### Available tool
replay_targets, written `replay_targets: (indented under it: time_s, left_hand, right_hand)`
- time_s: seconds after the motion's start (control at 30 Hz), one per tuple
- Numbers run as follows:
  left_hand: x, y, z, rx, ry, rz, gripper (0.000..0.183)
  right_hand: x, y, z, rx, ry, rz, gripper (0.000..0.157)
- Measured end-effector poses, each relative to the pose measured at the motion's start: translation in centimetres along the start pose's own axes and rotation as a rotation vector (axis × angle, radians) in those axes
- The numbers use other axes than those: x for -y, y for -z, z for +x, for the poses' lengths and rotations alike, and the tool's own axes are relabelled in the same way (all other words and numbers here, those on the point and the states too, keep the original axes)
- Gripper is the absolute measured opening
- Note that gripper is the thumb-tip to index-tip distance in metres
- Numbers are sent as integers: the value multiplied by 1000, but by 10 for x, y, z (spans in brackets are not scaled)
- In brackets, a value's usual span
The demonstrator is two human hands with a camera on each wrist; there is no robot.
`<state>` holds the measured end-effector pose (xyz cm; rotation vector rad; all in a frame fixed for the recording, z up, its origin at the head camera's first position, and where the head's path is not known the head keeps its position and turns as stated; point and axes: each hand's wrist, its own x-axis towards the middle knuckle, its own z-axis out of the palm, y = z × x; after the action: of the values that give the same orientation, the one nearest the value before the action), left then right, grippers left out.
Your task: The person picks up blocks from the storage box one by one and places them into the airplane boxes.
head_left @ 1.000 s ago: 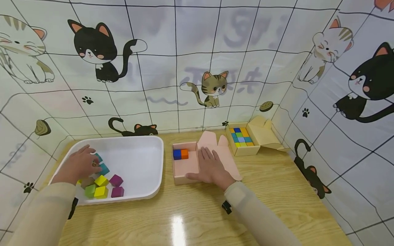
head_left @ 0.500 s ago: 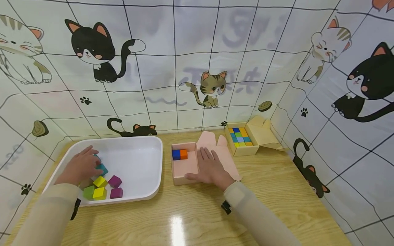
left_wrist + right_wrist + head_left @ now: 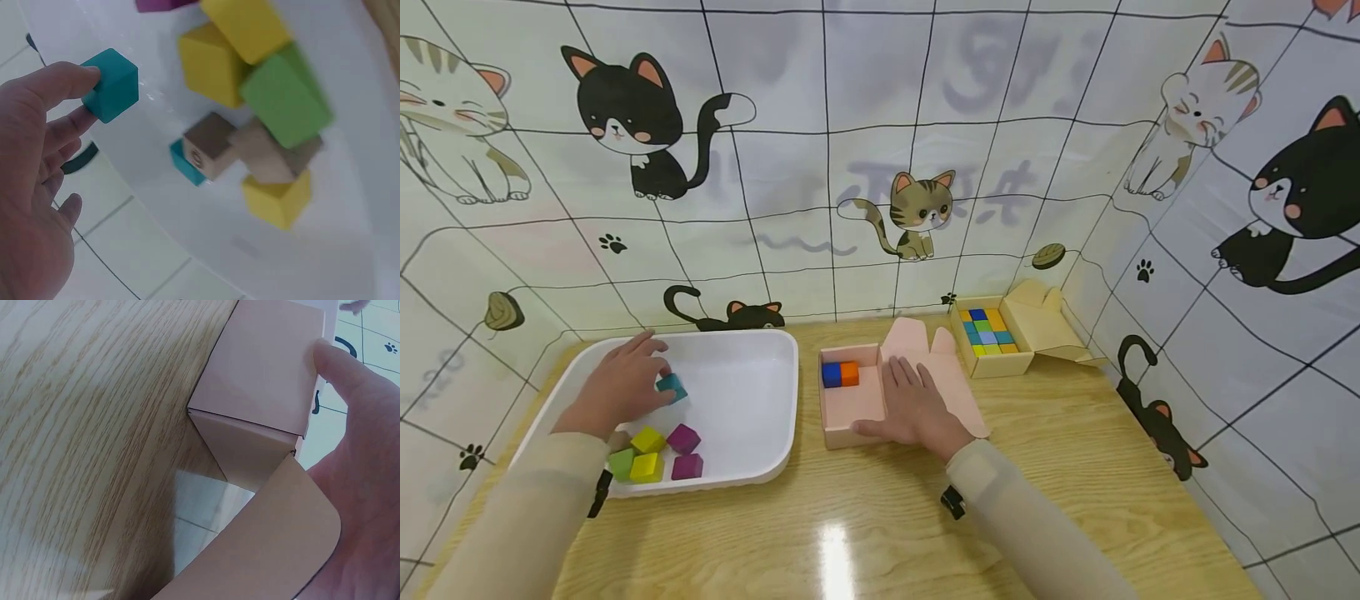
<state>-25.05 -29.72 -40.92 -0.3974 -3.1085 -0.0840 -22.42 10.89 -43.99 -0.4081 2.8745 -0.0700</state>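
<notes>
My left hand (image 3: 617, 390) pinches a teal cube (image 3: 114, 86) between thumb and fingers above the white tray (image 3: 745, 392). Below it in the tray lie yellow cubes (image 3: 647, 468), purple cubes (image 3: 687, 467) and a green cube (image 3: 286, 100). Brown cubes (image 3: 209, 145) and a second teal cube (image 3: 186, 164) show in the left wrist view. My right hand (image 3: 917, 410) lies with straight fingers on the pink box (image 3: 857, 437), across its inner edge and opened lid, thumb at the front wall. Inside that box, a blue cube (image 3: 832, 375) and an orange cube (image 3: 850, 373) sit side by side at the left.
A pale yellow box (image 3: 1002, 367) filled with coloured cubes stands at the back right, its lid (image 3: 1051, 323) folded open to the right. Behind the wooden table (image 3: 760, 542) and at both sides are cat-patterned walls (image 3: 790, 167).
My left hand has moved up and to the right in the tray, taking the teal cube away from the other cubes. The right hand has stayed on the pink box.
</notes>
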Motion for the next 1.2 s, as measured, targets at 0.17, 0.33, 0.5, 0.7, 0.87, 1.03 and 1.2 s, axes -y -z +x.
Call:
replay_targets:
  time_s: [0.17, 0.33, 0.5, 0.7, 0.87, 1.03, 1.2]
  left_hand:
    - [-22, 11, 11, -40, -38, -12, 31]
    - [-45, 23, 24, -68, -88, 1, 29]
    - [-73, 34, 39, -83, -164, 11, 26]
    - [-113, 41, 60, -105, -252, 11, 26]
    - [-149, 41, 74, -91, -321, 38, 28]
    - [-180, 37, 84, -62, -372, 69, 31]
    - [-201, 23, 94, -43, -415, 87, 29]
  right_hand:
    - [0, 1, -1, -10, 5, 0, 114]
    - [3, 0, 0, -8, 16, -4, 115]
    - [6, -2, 2, 9, 25, -5, 116]
    - [8, 1, 3, 25, 35, -6, 114]
    - [8, 7, 1, 85, 18, 4, 108]
    - [11, 13, -2, 88, 19, 16, 105]
    - [12, 14, -3, 79, 28, 11, 106]
